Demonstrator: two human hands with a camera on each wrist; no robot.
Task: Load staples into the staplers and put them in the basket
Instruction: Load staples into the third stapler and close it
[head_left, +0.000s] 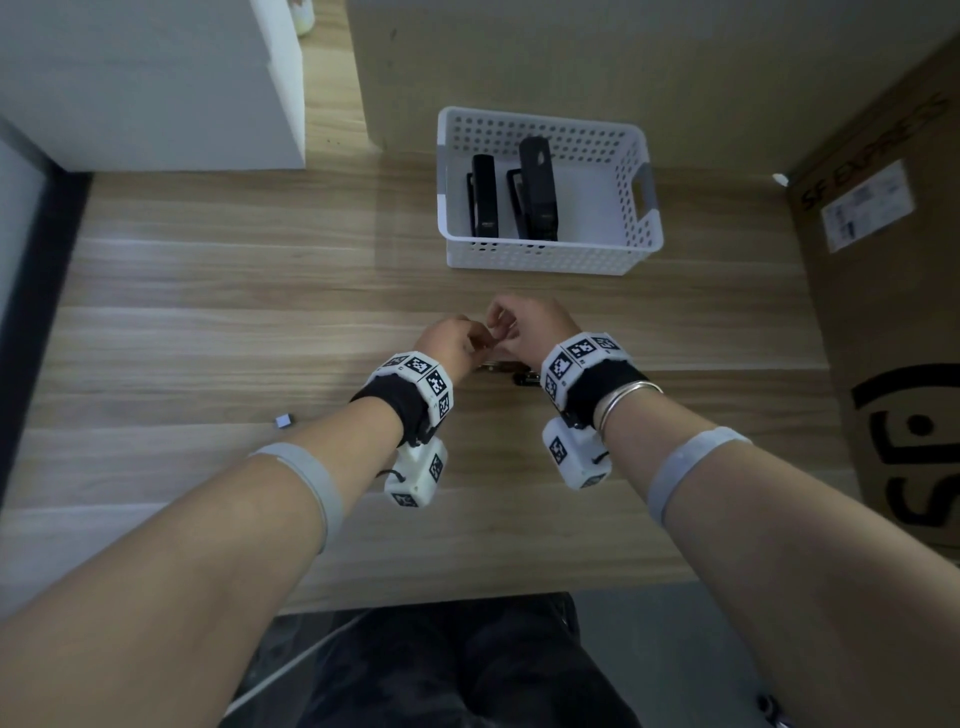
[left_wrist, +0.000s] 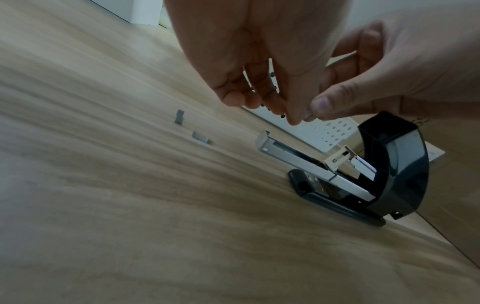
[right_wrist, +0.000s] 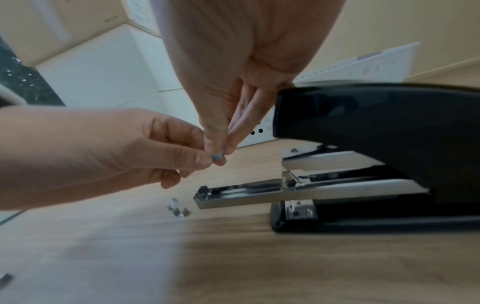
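Observation:
My left hand and right hand meet above the wooden table, and both pinch one short strip of staples between their fingertips. Just below them lies a black stapler with its lid raised and its metal staple tray bared; in the head view my wrists hide most of it. Loose bits of staples lie by the tray's front end. The white perforated basket stands beyond my hands and holds two black staplers.
A large cardboard box walls off the right side and another one stands behind the basket. A white cabinet fills the back left. One small staple piece lies left of my left forearm.

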